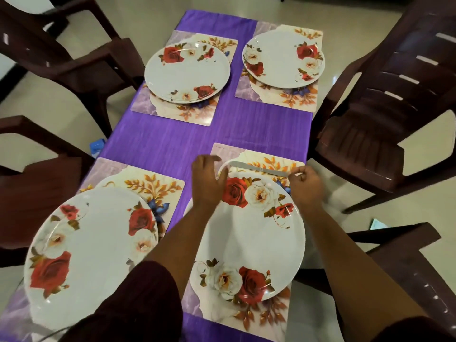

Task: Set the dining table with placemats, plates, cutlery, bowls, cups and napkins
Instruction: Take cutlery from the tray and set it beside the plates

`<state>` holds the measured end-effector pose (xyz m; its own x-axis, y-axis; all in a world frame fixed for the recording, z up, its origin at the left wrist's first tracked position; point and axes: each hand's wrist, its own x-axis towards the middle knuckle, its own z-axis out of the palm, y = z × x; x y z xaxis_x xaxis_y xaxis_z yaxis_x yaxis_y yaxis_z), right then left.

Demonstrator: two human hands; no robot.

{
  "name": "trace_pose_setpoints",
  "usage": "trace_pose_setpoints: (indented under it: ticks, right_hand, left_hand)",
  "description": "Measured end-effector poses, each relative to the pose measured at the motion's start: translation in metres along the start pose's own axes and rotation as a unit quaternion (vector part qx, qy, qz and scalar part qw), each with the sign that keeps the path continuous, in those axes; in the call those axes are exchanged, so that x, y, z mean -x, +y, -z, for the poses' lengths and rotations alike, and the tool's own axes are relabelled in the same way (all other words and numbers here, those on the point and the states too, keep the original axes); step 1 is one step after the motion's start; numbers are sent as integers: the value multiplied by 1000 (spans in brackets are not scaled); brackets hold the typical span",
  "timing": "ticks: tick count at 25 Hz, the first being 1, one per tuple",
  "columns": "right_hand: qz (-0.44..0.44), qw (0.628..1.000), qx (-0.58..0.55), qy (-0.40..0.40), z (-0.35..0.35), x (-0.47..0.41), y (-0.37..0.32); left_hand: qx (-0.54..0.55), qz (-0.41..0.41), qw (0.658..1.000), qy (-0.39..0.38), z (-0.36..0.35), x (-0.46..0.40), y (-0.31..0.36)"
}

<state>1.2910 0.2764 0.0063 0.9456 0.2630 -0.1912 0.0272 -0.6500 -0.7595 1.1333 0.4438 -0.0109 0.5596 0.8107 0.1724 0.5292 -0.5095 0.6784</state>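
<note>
While you lean over the near end of the surface (172,141), which is covered by a purple cloth, your two bare forearms reach out across the near right plate (249,243). That plate, white with red and cream roses, sits on a leaf-printed placemat (261,314) whose near edge shows below it. To its left, a matching near left plate (91,245) lies on its own near left placemat (158,181), partly hidden by your dark sleeve (138,304).

Your left hand (207,181) hovers at the far left rim of the near right plate, its fingers relaxed and lightly spread, holding nothing. Your right hand (306,186) has its fingers curled, pinching the handle end of a table knife (259,168). The knife lies crosswise just beyond the plate's far rim, over the placemat, with its blade pointing toward your left hand. Whether the blade touches the placemat cannot be told.

Farther along, well apart from the near settings, a far left plate (187,72) and a far right plate (283,59) each rest on a placemat of the same pattern, side by side with a strip of purple cloth between them.

Dark brown plastic chairs (385,114) stand around the surface on both sides.
</note>
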Motion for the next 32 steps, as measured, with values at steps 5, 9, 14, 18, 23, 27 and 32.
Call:
trace_pose_setpoints:
  ticks: [5,9,14,18,23,27,32]
  right_hand:
    - [144,986,75,-39,1,61,-2]
    - [219,967,110,-72,4,107,-2]
    - [314,936,124,-105,-2,158,5]
    - [419,880,201,-104,-19,196,9]
    - [583,742,295,-152,-49,253,-19]
    - [751,549,310,-197,-74,314,-41]
    - [828,419,303,-217,-124,427,-62]
  left_hand:
    - [-68,-62,996,-10,24,78,6]
    - [-128,-70,989,-4,61,130,1]
    - [-212,-22,977,22,111,213,-19]
    - [-250,29,967,43,147,262,-44]
    - [-230,131,959,98,197,314,-76]
    - [-212,164,946,180,239,363,-104]
    - [-215,218,913,271,306,454,-159]
